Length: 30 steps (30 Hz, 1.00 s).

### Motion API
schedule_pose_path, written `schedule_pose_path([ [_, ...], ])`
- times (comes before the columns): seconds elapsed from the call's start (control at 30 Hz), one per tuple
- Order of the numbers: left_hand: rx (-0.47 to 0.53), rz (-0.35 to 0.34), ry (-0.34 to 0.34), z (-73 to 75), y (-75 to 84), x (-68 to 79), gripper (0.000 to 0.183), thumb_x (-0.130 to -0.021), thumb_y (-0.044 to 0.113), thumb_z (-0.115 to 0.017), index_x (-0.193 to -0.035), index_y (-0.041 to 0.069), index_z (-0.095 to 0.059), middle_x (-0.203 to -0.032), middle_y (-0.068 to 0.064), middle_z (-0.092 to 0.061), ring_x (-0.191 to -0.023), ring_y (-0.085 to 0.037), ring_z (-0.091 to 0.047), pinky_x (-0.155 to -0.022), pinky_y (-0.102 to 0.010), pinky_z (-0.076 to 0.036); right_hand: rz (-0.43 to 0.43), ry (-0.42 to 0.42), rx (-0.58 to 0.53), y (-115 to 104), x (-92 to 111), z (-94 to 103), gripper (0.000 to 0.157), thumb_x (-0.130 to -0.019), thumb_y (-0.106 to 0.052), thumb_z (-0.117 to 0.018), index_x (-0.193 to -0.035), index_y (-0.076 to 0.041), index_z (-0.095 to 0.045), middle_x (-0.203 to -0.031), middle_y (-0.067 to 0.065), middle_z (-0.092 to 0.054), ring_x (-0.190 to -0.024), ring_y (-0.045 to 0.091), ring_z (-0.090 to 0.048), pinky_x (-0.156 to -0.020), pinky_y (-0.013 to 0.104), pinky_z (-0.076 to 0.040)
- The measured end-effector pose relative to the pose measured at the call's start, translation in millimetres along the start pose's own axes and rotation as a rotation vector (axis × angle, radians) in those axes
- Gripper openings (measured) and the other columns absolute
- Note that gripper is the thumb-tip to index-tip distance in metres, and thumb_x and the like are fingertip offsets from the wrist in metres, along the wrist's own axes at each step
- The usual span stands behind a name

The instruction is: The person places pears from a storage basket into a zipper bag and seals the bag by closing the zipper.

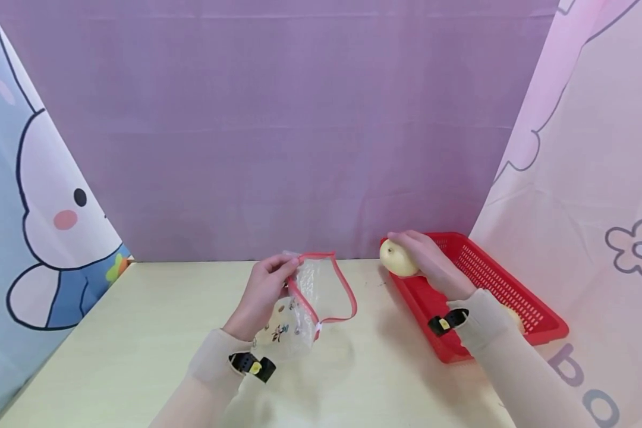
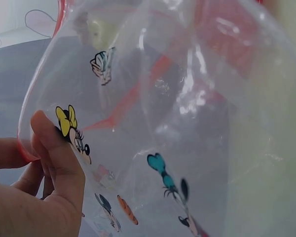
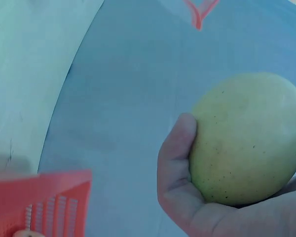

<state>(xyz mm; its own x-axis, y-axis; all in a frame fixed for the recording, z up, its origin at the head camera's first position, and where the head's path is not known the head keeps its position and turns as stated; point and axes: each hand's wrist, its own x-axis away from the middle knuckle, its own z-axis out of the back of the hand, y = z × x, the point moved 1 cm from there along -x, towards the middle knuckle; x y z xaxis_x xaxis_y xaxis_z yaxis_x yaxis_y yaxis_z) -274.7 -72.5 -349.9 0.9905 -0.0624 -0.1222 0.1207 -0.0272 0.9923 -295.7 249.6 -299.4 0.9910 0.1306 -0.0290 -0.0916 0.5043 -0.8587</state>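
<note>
My left hand point(image 1: 261, 291) pinches the edge of a clear plastic zip bag point(image 1: 307, 285) between thumb and fingers. The bag has a red zip strip along its mouth, which gapes toward the right, and cartoon prints point(image 2: 165, 175) on its side. Over the far left corner of a red basket point(image 1: 414, 297), my right hand point(image 1: 433, 261) grips a round, pale yellow pear point(image 1: 397, 259). Small dark specks dot the pear's skin in the right wrist view, where the thumb point(image 3: 177, 143) curls against its side.
Another pale yellow fruit point(image 1: 515, 319) lies in the basket, partly hidden behind my right sleeve. The light wooden table point(image 1: 155, 333) meets a purple cloth point(image 1: 278, 131) at the back. Printed cloths hang at the left and right.
</note>
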Motion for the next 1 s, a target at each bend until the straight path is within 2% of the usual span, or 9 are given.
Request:
schedule_pose_path([
  [0.07,-0.001,0.000,0.001,0.5,-0.4,0.2,0.025,-0.104,0.022,-0.060,-0.122,0.006,-0.068,-0.104,-0.010,-0.059,-0.092,-0.024,-0.060,-0.078,-0.034,-0.058,0.021,-0.006,0.015,-2.6,1.7,-5.1,0.051,-0.095,-0.058,-0.061,-0.125,-0.017,-0.057,-0.121,0.010,-0.055,-0.110,0.028,-0.053,-0.086,0.041,-0.047],
  [0.27,0.014,0.003,-0.005,2.3,-0.8,0.1,0.026,-0.105,0.020,-0.060,-0.124,0.005,-0.067,-0.111,-0.018,-0.059,-0.092,-0.024,-0.061,-0.079,-0.034,-0.058,0.083,-0.041,-0.068,-7.4,1.8,-23.3,0.044,-0.099,-0.043,-0.058,-0.126,-0.008,-0.058,-0.121,0.012,-0.057,-0.107,0.029,-0.055,-0.083,0.037,-0.051],
  [0.5,0.014,0.004,-0.004,4.8,-1.5,0.8,0.026,-0.104,0.021,-0.060,-0.123,0.005,-0.067,-0.109,-0.016,-0.059,-0.093,-0.025,-0.060,-0.079,-0.034,-0.058,0.165,-0.098,-0.077,-14.5,7.0,-38.6,0.034,-0.099,-0.038,-0.061,-0.124,-0.015,-0.061,-0.118,0.010,-0.059,-0.105,0.030,-0.057,-0.086,0.040,-0.050],
  [0.63,0.009,-0.002,-0.006,5.7,0.0,1.3,0.026,-0.105,0.022,-0.060,-0.123,0.006,-0.067,-0.111,-0.018,-0.059,-0.095,-0.028,-0.060,-0.079,-0.034,-0.058,0.213,-0.127,-0.076,-19.8,11.3,-45.0,0.033,-0.100,-0.041,-0.060,-0.122,-0.016,-0.060,-0.114,0.010,-0.060,-0.100,0.030,-0.059,-0.087,0.042,-0.049],
  [0.83,-0.002,-0.010,-0.004,5.8,2.4,1.3,0.026,-0.105,0.022,-0.060,-0.123,0.006,-0.067,-0.110,-0.016,-0.059,-0.095,-0.026,-0.060,-0.079,-0.034,-0.058,0.232,-0.161,-0.076,-28.7,16.5,-59.3,0.034,-0.098,-0.040,-0.063,-0.125,-0.018,-0.060,-0.117,0.009,-0.060,-0.105,0.029,-0.059,-0.091,0.043,-0.048],
  [1.0,-0.006,0.000,-0.003,5.7,2.1,1.1,0.026,-0.105,0.023,-0.060,-0.123,0.007,-0.068,-0.109,-0.014,-0.059,-0.094,-0.025,-0.060,-0.079,-0.033,-0.057,0.222,-0.168,0.009,-31.5,18.5,-74.4,0.046,-0.094,-0.040,-0.070,-0.131,-0.015,-0.059,-0.119,0.007,-0.060,-0.106,0.027,-0.058,-0.084,0.039,-0.054],
])
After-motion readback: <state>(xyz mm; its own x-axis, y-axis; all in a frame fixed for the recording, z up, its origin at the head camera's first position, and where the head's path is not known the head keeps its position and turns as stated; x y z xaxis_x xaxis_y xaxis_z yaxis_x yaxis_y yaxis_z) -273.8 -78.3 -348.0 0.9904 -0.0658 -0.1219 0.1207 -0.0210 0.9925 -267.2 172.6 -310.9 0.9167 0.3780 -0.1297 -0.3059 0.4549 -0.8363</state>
